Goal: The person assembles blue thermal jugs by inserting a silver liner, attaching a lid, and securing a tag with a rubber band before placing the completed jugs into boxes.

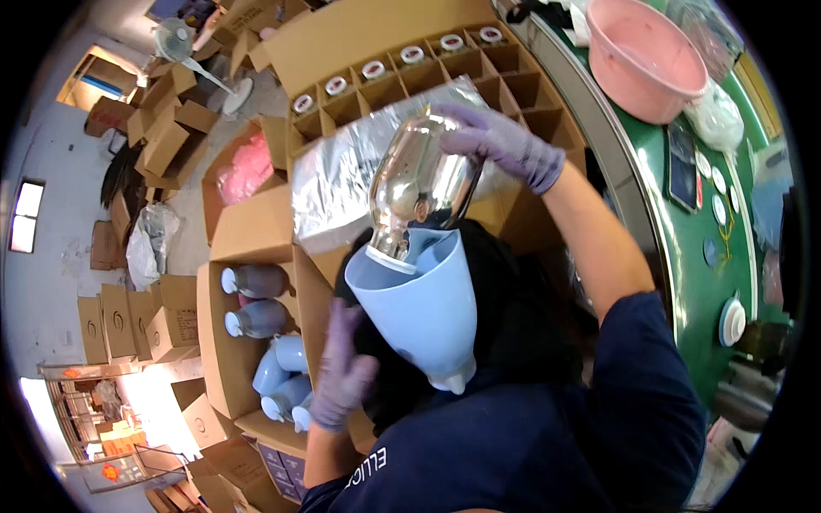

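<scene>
My right hand (505,141), in a purple glove, grips the base of a silver glass flask liner (419,184). The liner is tipped neck-down, and its neck sits in the wide mouth of a light blue plastic casing (423,312). The casing leans over my dark lap, narrow end pointing down to the right. My left hand (342,368), also gloved in purple, wraps against the casing's lower left side with fingers curled.
Ahead is a cardboard box with divider cells (505,64), several holding white-capped items, and a silver foil bag (333,179). A box on the left (218,342) holds flasks and blue casings. A pink basin (641,56) sits on a green table (710,282) to the right.
</scene>
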A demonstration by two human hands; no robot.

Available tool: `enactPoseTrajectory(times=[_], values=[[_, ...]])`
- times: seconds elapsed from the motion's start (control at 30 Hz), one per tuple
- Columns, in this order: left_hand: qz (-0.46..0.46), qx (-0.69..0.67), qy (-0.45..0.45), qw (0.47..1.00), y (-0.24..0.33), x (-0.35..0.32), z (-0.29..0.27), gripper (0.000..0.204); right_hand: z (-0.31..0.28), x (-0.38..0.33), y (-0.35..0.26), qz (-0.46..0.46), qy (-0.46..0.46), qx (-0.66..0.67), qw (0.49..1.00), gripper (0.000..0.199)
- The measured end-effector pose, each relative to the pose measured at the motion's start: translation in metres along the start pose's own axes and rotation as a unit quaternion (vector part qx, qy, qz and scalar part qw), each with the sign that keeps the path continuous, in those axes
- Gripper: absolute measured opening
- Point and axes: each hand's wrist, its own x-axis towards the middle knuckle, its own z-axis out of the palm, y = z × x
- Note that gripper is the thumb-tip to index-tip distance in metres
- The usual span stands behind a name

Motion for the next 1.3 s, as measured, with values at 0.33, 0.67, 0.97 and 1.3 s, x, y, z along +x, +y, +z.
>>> enactPoseTrajectory(times=[0.33,0.67,0.97,1.3], values=[[-0.024,-0.221,0.157,0.962,-0.027,-0.058,0.105,0.139,0.028,-0.216,0.028,0.102,0.080,-0.134,0.982,0.062],[0.096,0.013,-0.094,0.991,-0.025,-0.019,0.061,0.117,0.026,-0.290,0.028,0.298,0.042,0.108,0.947,0.044],[0.060,0.047,0.061,0.995,-0.032,-0.010,0.080,0.083,0.066,-0.329,0.059,0.264,0.131,0.162,0.942,0.042],[0.036,-0.144,0.154,0.977,0.024,0.011,0.084,0.068,0.073,-0.299,0.032,0.268,0.156,0.356,0.881,0.047]])
